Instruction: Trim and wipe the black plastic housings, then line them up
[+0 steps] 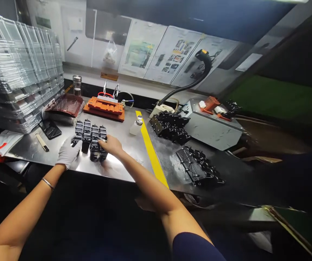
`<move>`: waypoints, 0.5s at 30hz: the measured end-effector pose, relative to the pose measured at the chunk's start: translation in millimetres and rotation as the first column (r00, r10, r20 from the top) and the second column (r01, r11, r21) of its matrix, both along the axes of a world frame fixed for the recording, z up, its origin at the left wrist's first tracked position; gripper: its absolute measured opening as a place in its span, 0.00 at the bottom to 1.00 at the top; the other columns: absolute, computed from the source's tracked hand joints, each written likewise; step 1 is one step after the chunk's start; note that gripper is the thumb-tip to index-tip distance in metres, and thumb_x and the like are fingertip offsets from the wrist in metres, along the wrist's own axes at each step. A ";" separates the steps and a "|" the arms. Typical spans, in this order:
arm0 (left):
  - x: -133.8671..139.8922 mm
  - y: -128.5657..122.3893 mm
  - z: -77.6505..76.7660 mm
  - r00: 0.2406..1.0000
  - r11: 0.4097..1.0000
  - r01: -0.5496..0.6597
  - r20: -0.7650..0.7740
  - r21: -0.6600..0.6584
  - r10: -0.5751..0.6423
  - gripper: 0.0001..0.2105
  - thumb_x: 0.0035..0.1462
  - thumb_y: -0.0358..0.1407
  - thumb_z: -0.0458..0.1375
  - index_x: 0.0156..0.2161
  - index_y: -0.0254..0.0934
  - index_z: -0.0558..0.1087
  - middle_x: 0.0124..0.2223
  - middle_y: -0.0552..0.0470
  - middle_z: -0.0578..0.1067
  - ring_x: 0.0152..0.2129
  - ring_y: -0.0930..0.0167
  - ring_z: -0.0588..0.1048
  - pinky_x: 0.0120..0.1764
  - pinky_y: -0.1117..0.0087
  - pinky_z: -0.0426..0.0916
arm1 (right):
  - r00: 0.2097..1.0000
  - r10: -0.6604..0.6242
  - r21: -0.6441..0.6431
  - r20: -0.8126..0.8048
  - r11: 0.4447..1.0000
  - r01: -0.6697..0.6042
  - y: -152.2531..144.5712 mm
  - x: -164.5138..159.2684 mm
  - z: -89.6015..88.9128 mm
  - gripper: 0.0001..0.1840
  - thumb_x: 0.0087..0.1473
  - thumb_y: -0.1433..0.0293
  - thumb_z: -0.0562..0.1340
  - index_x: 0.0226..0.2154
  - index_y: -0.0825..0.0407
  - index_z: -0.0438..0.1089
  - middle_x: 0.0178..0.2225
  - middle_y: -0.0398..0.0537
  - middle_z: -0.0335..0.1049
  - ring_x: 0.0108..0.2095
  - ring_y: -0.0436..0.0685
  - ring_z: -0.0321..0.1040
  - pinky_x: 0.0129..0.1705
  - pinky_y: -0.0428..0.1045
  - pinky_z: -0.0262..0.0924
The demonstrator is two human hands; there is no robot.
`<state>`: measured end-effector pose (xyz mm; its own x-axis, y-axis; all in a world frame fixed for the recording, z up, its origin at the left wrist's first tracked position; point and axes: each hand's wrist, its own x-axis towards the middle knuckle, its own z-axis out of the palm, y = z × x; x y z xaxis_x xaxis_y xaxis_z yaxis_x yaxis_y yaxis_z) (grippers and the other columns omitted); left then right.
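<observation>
A black moulded plastic part point(87, 134) with several ribbed rows is held between my two hands over the near left of the steel bench. My left hand point(68, 150), in a white glove, grips its left end. On the other side, my bare right hand point(112, 145) has its thumb on top of the part and its fingers closed round the right end. A small shiny sliver shows by the right thumb, too small to make out. The undersides of the fingers are hidden.
Similar black parts point(199, 165) lie right of a yellow tape strip point(152, 148). A white dispenser bottle point(136, 127), an orange fixture point(104, 107), a phone point(50, 129) and a box cutter point(42, 142) are on the bench point(126, 145). Clear trays point(22, 65) are stacked at left; a black hose point(183, 88) arches behind.
</observation>
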<state>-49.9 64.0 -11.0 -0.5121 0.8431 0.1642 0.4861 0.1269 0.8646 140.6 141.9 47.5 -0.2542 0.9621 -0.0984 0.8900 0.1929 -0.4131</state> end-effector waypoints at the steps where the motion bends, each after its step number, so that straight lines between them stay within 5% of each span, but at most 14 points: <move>1: 7.5 2.7 -2.1 1.000 1.000 -0.002 -0.010 -0.007 0.002 0.24 0.55 0.43 0.58 0.55 0.36 0.69 0.55 0.41 0.74 0.49 0.61 0.73 0.55 0.58 0.64 | 1.000 0.001 0.004 0.003 1.000 -0.001 1.5 0.9 -0.9 0.24 0.53 0.54 0.57 0.45 0.53 0.70 0.44 0.57 0.75 0.46 0.66 0.71 0.43 0.53 0.64; 4: 13.5 22.9 -0.2 0.999 0.999 0.023 -0.027 -0.031 -0.024 0.22 0.56 0.44 0.57 0.55 0.39 0.70 0.55 0.43 0.73 0.50 0.60 0.73 0.55 0.58 0.64 | 1.000 -0.018 0.016 0.000 1.000 0.018 16.4 1.7 -2.6 0.23 0.56 0.56 0.55 0.45 0.55 0.69 0.44 0.58 0.75 0.47 0.66 0.71 0.43 0.54 0.64; 9: 0.0 64.3 24.0 0.995 0.998 0.039 -0.086 -0.039 -0.043 0.28 0.56 0.41 0.55 0.60 0.32 0.63 0.60 0.37 0.68 0.56 0.55 0.67 0.59 0.53 0.59 | 0.995 0.024 0.052 -0.094 0.998 -0.019 51.0 -9.8 -0.1 0.32 0.55 0.53 0.59 0.57 0.52 0.62 0.53 0.50 0.71 0.50 0.58 0.69 0.47 0.47 0.63; 12: 9.1 50.6 26.4 0.962 0.987 -0.024 -0.265 0.157 0.066 0.33 0.55 0.42 0.54 0.63 0.25 0.57 0.67 0.33 0.56 0.64 0.54 0.52 0.64 0.54 0.48 | 0.989 0.067 0.098 -0.134 0.994 -0.054 62.4 6.4 7.1 0.37 0.52 0.51 0.62 0.61 0.45 0.58 0.53 0.42 0.71 0.49 0.52 0.70 0.47 0.42 0.63; 15: 29.0 4.8 4.2 0.916 0.976 0.160 -0.392 0.147 -0.091 0.30 0.57 0.43 0.51 0.63 0.35 0.57 0.65 0.40 0.61 0.62 0.57 0.58 0.63 0.54 0.54 | 0.996 0.005 0.138 -0.092 0.990 0.007 73.4 60.7 16.5 0.25 0.54 0.55 0.61 0.54 0.41 0.67 0.50 0.40 0.74 0.48 0.53 0.71 0.47 0.44 0.62</move>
<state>-20.9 68.8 -6.8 -0.2735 0.8371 0.4738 0.7844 -0.0910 0.6135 201.3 215.3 64.0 -0.2551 0.9651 0.0594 0.8499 0.2531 -0.4621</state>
